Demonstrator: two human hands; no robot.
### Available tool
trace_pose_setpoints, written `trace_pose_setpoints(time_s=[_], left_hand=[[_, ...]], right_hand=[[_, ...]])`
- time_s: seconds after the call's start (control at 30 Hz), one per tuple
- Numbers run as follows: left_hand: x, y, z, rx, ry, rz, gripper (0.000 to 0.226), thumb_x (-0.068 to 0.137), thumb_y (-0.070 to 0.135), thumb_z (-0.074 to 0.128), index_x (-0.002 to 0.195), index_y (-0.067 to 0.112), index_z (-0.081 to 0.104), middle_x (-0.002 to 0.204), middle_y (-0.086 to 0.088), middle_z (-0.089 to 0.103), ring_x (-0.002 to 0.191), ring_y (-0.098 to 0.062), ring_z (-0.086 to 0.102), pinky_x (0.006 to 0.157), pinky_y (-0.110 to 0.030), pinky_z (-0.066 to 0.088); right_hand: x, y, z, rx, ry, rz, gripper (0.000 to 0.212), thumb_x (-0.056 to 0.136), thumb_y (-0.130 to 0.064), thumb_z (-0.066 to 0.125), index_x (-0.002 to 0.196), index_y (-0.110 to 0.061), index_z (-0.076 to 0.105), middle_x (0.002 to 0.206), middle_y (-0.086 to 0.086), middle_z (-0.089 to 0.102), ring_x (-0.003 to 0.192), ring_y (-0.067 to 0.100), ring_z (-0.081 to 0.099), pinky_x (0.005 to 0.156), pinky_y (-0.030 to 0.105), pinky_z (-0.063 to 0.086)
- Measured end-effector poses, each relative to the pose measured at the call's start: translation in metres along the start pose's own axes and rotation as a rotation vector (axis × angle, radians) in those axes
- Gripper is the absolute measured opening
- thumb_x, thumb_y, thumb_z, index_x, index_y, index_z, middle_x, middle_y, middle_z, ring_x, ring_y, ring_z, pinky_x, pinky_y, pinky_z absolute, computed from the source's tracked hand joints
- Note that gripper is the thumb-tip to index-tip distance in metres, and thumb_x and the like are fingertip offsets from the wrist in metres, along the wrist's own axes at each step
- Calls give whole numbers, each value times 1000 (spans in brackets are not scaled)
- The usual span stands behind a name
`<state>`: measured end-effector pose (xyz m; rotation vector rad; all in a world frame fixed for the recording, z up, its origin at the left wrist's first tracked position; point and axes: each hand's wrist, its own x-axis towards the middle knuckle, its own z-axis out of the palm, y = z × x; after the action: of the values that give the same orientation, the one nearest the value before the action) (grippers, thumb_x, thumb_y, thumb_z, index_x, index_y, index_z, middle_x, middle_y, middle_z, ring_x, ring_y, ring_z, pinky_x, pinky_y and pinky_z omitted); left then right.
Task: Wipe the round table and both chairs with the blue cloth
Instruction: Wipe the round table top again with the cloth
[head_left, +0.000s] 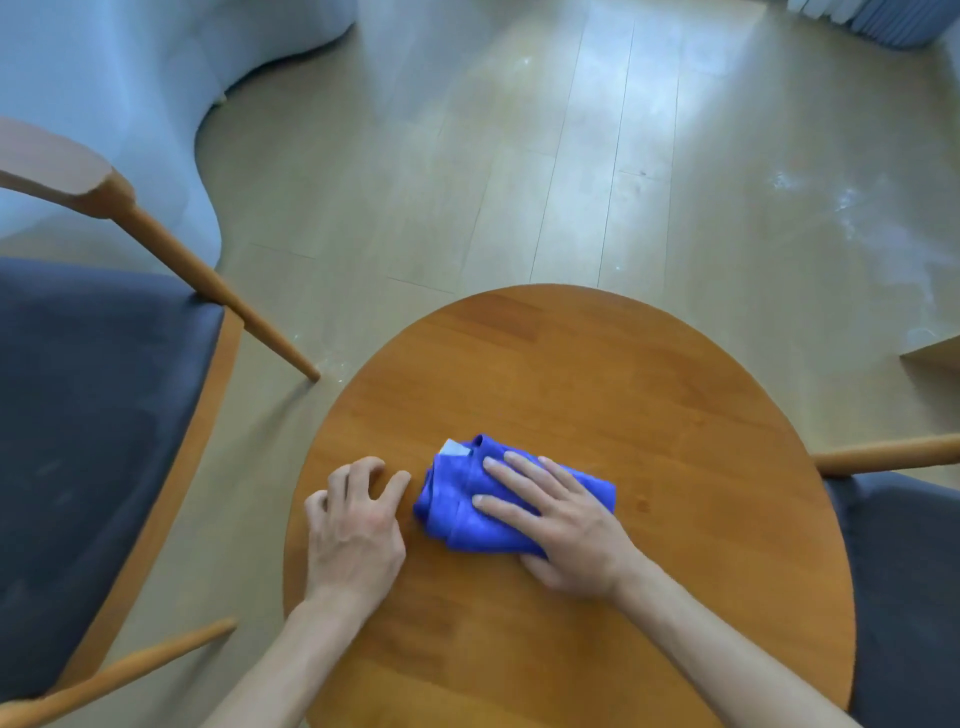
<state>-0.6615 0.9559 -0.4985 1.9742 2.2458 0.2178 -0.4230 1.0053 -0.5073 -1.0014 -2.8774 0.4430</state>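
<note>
A person's two bare forearms reach in from the near edge over a round wooden table (597, 364). The left hand (353, 530) rests on the tabletop just left of a folded blue cloth (452, 509), its fingers loosely curled with the tips touching the wood, holding nothing. The right hand (561, 525) lies palm down on the cloth, fingers straight and spread, pressing it flat against the table's near middle. A small pale label (455, 448) shows at the cloth's far corner. Left of the table stands a wooden chair (104, 415) with a dark cushioned seat. Right of the table, the dark seat and wooden arm of a second chair (904, 571) show partly. Beyond the table lies a pale wood-plank floor (519, 182).
</note>
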Motion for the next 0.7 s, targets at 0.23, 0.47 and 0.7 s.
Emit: trace_pose_setpoints(time_s=[0.23,0.47,0.7], left_hand=[[-6,-8,4,-55,-21,23,54,56,-1,75,106,19,69,112,-11,59,103,-32,55,76,-47,45],[-9,-20,2,-150,-38,46,50,63,4,75,109,20,66,117,-6,58,108,-27,57,86,-44,48],[-38,-34,-3,-231,-36,-94,34,65,1,72,97,13,66,109,-6,58,99,-26,57,79,-39,50]], right_hand=[[116,67,-20,107,205,460,65,77,-12,66,140,-20,51,153,8,37,142,30,31,113,49,29],[150,60,-13,44,246,634,60,87,-18,57,145,-24,43,157,5,30,146,27,24,116,41,20],[152,-23,0,88,137,436,67,77,-20,61,142,-22,47,155,8,33,144,30,28,115,47,24]])
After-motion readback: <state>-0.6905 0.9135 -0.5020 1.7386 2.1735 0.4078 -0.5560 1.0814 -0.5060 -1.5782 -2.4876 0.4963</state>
